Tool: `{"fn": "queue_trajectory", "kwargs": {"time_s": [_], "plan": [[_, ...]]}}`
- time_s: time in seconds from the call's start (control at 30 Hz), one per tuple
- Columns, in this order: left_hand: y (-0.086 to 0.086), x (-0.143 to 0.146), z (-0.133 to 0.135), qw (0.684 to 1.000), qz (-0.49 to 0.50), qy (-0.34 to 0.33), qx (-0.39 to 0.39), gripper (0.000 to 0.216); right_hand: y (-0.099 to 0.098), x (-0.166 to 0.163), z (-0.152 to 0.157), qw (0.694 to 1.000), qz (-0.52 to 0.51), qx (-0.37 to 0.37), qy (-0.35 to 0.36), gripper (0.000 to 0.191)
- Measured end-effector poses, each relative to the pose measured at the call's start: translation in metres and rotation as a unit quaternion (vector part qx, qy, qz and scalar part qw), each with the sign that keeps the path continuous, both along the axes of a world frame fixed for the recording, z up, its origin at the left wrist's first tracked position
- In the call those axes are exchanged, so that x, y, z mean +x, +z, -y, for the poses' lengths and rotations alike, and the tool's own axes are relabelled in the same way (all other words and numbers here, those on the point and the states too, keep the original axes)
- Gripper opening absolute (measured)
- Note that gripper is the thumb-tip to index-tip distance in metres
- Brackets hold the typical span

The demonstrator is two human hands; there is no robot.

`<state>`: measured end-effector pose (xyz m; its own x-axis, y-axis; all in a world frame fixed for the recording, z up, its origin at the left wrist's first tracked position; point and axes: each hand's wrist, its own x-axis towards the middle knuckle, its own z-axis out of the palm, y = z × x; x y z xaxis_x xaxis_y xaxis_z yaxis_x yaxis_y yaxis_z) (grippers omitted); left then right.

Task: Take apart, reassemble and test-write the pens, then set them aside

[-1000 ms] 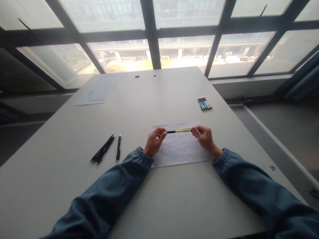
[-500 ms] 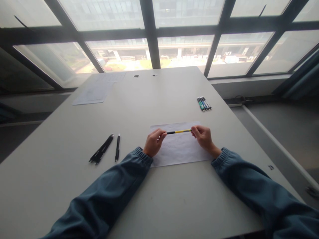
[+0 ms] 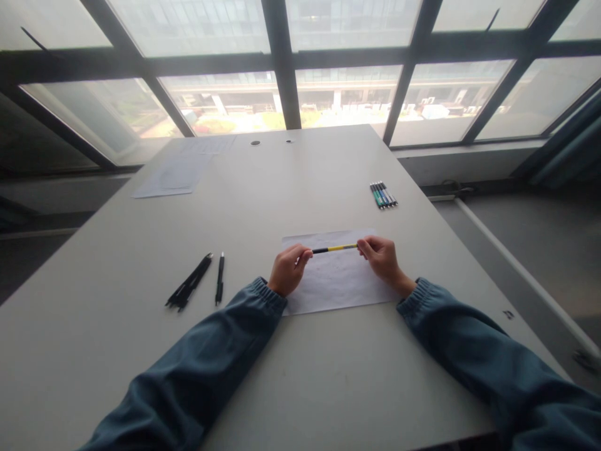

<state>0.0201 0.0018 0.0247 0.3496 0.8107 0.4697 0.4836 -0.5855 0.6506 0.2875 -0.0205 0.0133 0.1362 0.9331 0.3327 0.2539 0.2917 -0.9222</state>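
Between my two hands a yellow and black pen (image 3: 335, 248) is held level above a white sheet of paper (image 3: 338, 285). My left hand (image 3: 290, 268) pinches its black end, on the left. At the other end, my right hand (image 3: 381, 258) grips the yellow part between thumb and fingers, which cover the tip. The paper lies flat under the pen and partly beneath both hands. Left of my left hand, a single black pen (image 3: 220, 279) lies on the table, beside a small bunch of black pens (image 3: 188, 283).
Several pens with green, blue and grey barrels (image 3: 384, 195) lie side by side at the right of the white table (image 3: 263, 207). More papers (image 3: 171, 172) rest at the far left. Large windows (image 3: 347, 94) stand behind the table. A small dark mark (image 3: 508, 314) shows near the right edge.
My hands and the pen hold nearly the same pose. The whole view has shifted very slightly; nothing has been picked up or let go.
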Motion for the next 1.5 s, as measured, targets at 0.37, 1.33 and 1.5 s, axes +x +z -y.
{"fn": "queue_trajectory", "kwargs": {"time_s": [0.37,1.33,1.5], "plan": [[0.000,0.000,0.001,1.000,0.003,0.009,0.009,0.034,-0.002,0.001,-0.004,0.998,-0.050,-0.038,0.016,0.042],[-0.002,-0.002,-0.001,0.999,0.008,-0.033,0.006,0.029,0.004,-0.003,0.001,0.993,-0.049,-0.051,0.094,0.042],[-0.001,-0.002,-0.001,0.999,0.029,-0.035,-0.013,0.038,0.000,-0.003,0.000,0.994,-0.040,-0.032,0.096,0.036]]}}
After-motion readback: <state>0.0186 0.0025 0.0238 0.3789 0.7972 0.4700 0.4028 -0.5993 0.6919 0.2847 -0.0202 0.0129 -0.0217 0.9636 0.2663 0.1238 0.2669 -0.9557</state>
